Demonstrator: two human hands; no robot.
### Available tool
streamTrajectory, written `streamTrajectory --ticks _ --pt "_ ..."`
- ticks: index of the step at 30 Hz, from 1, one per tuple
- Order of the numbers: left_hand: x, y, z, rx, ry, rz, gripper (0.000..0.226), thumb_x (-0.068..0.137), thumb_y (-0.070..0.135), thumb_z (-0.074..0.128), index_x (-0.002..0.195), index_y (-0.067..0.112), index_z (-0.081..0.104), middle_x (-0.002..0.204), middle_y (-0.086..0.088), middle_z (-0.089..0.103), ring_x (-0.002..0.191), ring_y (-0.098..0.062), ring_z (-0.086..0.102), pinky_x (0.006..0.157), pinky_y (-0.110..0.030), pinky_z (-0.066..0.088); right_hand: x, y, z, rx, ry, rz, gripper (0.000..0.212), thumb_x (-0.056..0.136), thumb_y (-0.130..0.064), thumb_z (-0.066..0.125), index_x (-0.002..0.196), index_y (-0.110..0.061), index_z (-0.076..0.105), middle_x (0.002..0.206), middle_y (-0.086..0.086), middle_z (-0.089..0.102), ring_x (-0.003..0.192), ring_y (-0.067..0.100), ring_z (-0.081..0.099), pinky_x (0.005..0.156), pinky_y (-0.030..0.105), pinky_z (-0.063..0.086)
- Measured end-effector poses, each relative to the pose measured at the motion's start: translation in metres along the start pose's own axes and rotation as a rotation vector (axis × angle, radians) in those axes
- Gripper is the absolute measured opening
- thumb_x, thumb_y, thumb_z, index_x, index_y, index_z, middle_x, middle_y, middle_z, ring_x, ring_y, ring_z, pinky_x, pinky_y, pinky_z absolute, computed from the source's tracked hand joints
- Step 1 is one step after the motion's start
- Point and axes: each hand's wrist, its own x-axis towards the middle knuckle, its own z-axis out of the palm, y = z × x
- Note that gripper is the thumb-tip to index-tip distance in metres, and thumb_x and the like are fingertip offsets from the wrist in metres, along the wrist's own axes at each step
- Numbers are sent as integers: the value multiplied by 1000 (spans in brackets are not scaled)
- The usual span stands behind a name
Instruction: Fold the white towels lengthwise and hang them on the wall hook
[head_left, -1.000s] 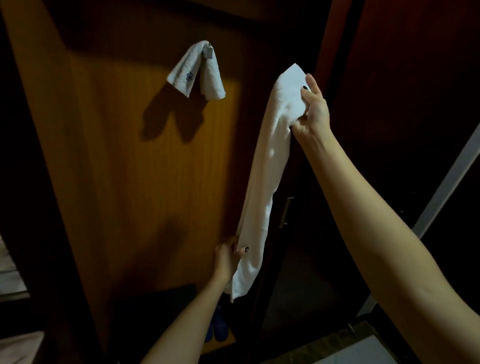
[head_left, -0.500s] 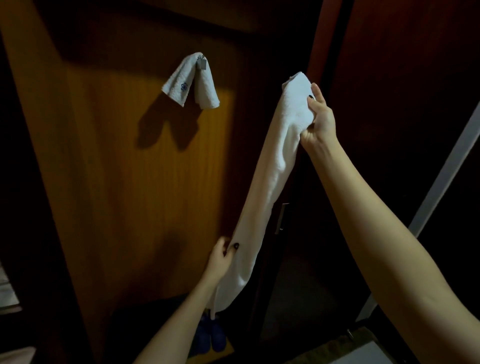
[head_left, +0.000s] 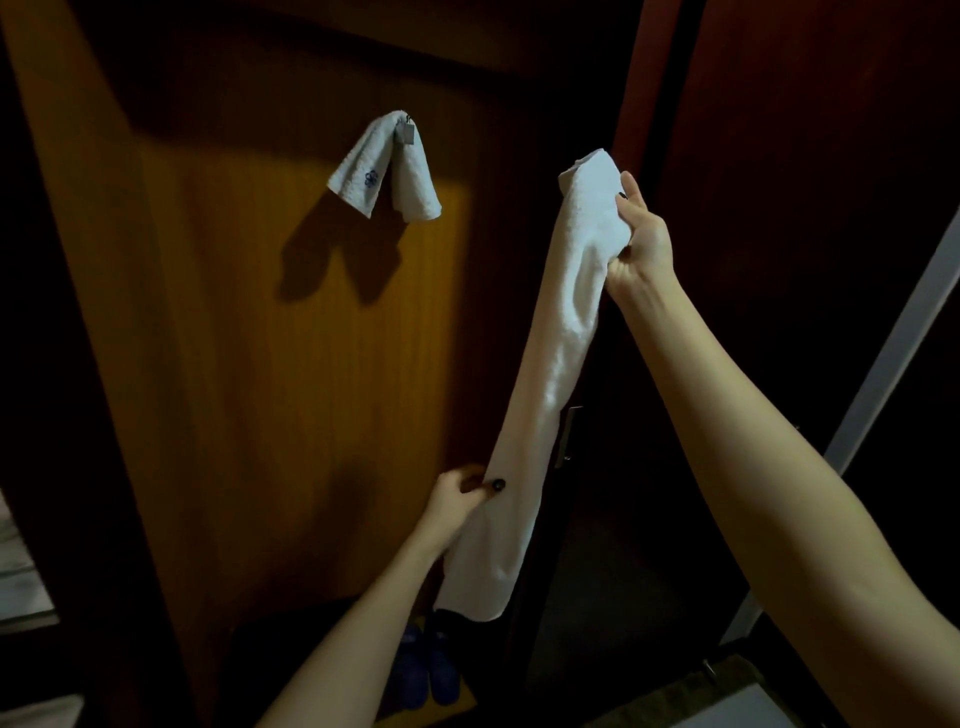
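A long white towel (head_left: 545, 395), folded into a narrow strip, hangs stretched in the air in front of a wooden wall panel (head_left: 291, 395). My right hand (head_left: 641, 236) grips its top end, raised high. My left hand (head_left: 460, 499) pinches the strip near its lower end, thumb on the front. A small white towel (head_left: 387, 166) with a blue emblem is draped over a metal wall hook (head_left: 407, 132), up and to the left of the held towel.
Dark wooden doors (head_left: 805, 208) with a metal handle (head_left: 567, 436) stand behind the towel. Blue slippers (head_left: 428, 670) lie on the floor below. A pale strip of frame (head_left: 893, 353) runs diagonally at the right edge.
The towel's lower end has swung left and its top end has dropped a little. My left hand has slid lower along the strip. The view has tilted slightly.
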Motion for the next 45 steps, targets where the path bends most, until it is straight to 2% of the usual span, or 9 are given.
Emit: streamTrajectory --ticks 7,14,17,22,26,29,31,43,45 --pt "4 20 -3 -95 -175 -91 23 81 16 74 100 24 64 89 16 71 80 1 68 61 -11 51 1 -6 2 -5 -98 42 35 95 8 44 124 -12 48 95 19 65 64 23 67 55 31 58" --pt "5 17 6 -120 -339 -143 30 75 21 77 104 17 70 105 4 73 99 -11 68 79 -23 54 1 -16 -1 -116 -134 24 31 96 4 48 123 -12 50 105 12 66 71 19 69 64 29 59" --pt "11 15 7 -104 -296 -142 46 68 24 80 111 12 67 114 -5 69 107 -19 65 94 -34 51 3 -21 -6 -170 -110 14 30 97 2 48 123 -12 50 99 11 71 75 19 70 66 30 60" --pt "19 7 -5 47 -215 -65 32 72 23 82 100 20 66 104 1 70 92 -10 68 69 -15 54 7 -30 -17 -394 -52 -79 35 97 -1 51 128 -16 44 116 13 62 84 19 68 72 32 59" --pt "21 -6 -15 257 -97 -30 66 73 31 82 127 4 54 118 6 55 115 -10 52 98 -30 41 8 -39 -30 -411 19 -122 38 96 2 50 128 -15 42 117 17 62 81 21 70 66 34 59" --pt "16 -7 -24 270 -134 48 17 71 26 83 66 30 66 65 20 63 64 9 58 65 -16 45 8 -39 -36 -342 50 -124 37 96 5 47 127 -14 41 126 22 56 82 24 70 62 35 59" --pt "15 -7 -32 280 -125 105 35 74 17 81 50 26 57 51 14 55 49 5 50 53 -11 38 10 -39 -39 -307 67 -126 38 95 7 47 126 -14 41 123 21 56 85 26 68 65 37 60" --pt "26 43 -125 450 -47 152 31 80 14 76 104 18 57 82 -2 64 72 -11 59 63 -22 47 19 -47 -43 -389 260 -285 40 92 11 45 124 -14 49 121 15 59 97 28 67 88 45 56" --pt "25 65 -153 495 -60 153 10 83 22 73 93 21 70 84 -1 71 77 -10 64 70 -25 48 22 -48 -40 -469 275 -342 41 90 12 46 122 -11 56 112 7 61 92 21 69 81 35 59"
